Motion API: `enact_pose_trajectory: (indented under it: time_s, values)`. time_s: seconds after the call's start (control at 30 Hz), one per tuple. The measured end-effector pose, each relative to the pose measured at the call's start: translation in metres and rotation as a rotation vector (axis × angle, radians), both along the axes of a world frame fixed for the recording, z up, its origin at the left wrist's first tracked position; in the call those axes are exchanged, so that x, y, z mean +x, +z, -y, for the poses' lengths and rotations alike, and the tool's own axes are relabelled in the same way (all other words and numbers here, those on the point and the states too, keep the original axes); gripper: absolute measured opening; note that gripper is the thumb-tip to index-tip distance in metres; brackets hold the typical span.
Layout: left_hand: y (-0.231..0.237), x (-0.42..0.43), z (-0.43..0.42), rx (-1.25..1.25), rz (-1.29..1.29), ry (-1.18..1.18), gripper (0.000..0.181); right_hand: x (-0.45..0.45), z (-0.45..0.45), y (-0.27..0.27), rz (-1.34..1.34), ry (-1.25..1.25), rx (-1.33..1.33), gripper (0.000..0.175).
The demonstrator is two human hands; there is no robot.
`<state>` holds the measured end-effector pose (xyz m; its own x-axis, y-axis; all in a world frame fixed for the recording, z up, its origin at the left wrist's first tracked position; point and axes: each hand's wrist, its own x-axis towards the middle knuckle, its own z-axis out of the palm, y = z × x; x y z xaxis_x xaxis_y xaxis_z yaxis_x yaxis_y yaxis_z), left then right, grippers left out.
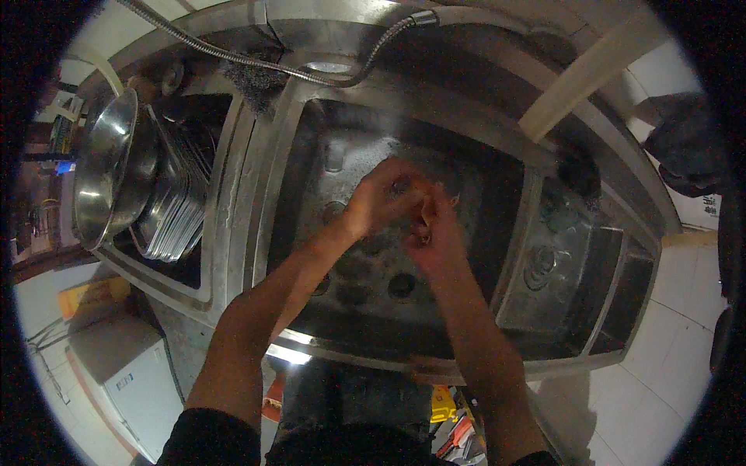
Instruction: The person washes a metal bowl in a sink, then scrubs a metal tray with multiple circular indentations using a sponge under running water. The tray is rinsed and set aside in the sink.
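Both my hands meet above the middle basin of a stainless steel sink (349, 317). My left hand (387, 195) is blurred, its fingers curled towards the other hand. My right hand (434, 230) is close against it, its fingers bent. A small reddish-brown thing seems to lie between the fingers, too dark and blurred to name, and I cannot tell which hand holds it. Several round dark spots show on the basin's floor below my wrists.
A metal bowl (105, 175) and a stack of metal trays (178, 227) fill the left basin. A flexible metal hose (215, 53) crosses the back. Steel wool (256, 84) sits by the divider. A pale pipe (583, 81) slants over the right rim, above a smaller basin (559, 326).
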<state>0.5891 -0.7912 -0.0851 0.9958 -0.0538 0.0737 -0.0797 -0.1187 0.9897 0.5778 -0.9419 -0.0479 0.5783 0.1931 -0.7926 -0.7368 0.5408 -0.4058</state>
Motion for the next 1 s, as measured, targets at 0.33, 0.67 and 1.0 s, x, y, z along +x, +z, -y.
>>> enact_pose_trajectory:
  time_s: [0.33, 0.67, 1.0]
  values:
    - [-0.025, -0.044, 0.034, -0.904, -0.750, 0.267, 0.041, 0.002, -0.002, -0.036, 0.019, 0.145, -0.348, 0.052]
    - [-0.060, -0.066, 0.027, -0.342, -0.233, 0.172, 0.023, 0.034, 0.024, -0.111, 0.391, 0.134, -0.572, 0.031]
    - [-0.075, -0.028, -0.036, -0.590, -0.624, 0.283, 0.028, 0.046, -0.007, -0.126, 0.885, 1.068, -1.791, 0.052]
